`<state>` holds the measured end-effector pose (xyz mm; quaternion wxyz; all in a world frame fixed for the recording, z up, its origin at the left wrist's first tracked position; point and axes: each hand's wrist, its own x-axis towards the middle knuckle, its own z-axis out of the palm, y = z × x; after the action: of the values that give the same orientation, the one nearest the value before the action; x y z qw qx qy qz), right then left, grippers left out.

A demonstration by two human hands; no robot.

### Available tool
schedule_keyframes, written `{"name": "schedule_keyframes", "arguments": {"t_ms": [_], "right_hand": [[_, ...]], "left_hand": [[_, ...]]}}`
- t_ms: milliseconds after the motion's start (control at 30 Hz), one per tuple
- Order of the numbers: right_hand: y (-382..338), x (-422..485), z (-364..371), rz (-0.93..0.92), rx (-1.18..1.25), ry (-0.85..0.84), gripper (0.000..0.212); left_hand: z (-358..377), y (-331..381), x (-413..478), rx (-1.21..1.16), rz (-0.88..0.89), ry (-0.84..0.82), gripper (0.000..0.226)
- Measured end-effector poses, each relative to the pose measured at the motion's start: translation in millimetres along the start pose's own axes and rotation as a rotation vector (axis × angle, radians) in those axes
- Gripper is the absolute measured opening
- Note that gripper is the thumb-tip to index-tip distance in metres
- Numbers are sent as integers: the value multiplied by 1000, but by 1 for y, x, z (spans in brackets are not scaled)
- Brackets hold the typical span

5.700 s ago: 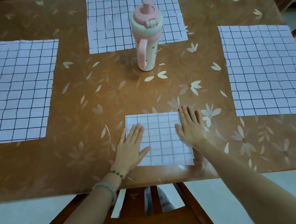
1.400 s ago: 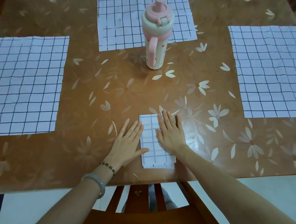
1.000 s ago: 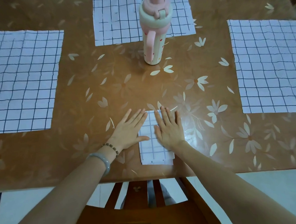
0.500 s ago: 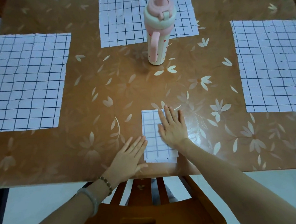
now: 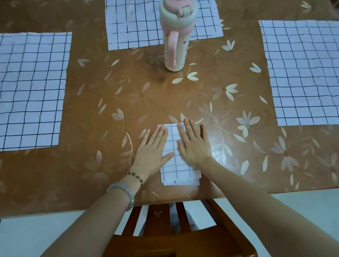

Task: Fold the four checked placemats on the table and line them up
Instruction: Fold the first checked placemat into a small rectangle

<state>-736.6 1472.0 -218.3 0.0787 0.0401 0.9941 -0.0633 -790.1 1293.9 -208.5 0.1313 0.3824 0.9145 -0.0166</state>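
The left forearm (image 5: 87,226) and the right forearm (image 5: 264,206) are reaching forward from the lower corners of the view, drawing in toward the middle. The left grip (image 5: 153,147) is lying palm-down, its fingers (image 5: 159,133) straight, close together and pointing away from the body, its thumb (image 5: 167,157) sticking out to the right. The right grip (image 5: 194,144) is lying flat just beside it, fingers (image 5: 191,127) straight and slightly spread. A narrow gap is separating the two. The left wrist is wearing a pale bangle (image 5: 123,192) and a bead bracelet (image 5: 135,175).
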Motion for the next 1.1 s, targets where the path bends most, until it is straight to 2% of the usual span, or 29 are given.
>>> {"name": "schedule_keyframes", "arguments": {"t_ms": [233,400,667,767,833,900,967,1033,1100], "right_hand": [[0,0,-1,-2,12,8,59],[0,-3,-4,1,10,-17,59],[19,-83,7,-27,7,-107,65],[23,-94,1,-30,29,-79,63],[18,-92,-12,38,193,7,50],[8,-85,-24,178,442,84,40],[0,-77,-31,325,623,18,39],[-3,-71,-32,401,668,-46,38],[-5,-71,-31,431,686,-66,39]], "left_hand": [[18,2,-57,1,89,-20,78],[17,5,-68,-23,69,-18,72],[9,6,-67,2,39,-98,75],[0,10,-66,-57,18,-104,74],[-6,16,-61,-240,-51,-63,70],[-18,28,-53,-576,-240,-29,70],[-29,39,-43,-855,-453,59,69],[-33,45,-31,-1063,-634,123,68],[-35,50,-22,-1217,-732,146,71]]}}
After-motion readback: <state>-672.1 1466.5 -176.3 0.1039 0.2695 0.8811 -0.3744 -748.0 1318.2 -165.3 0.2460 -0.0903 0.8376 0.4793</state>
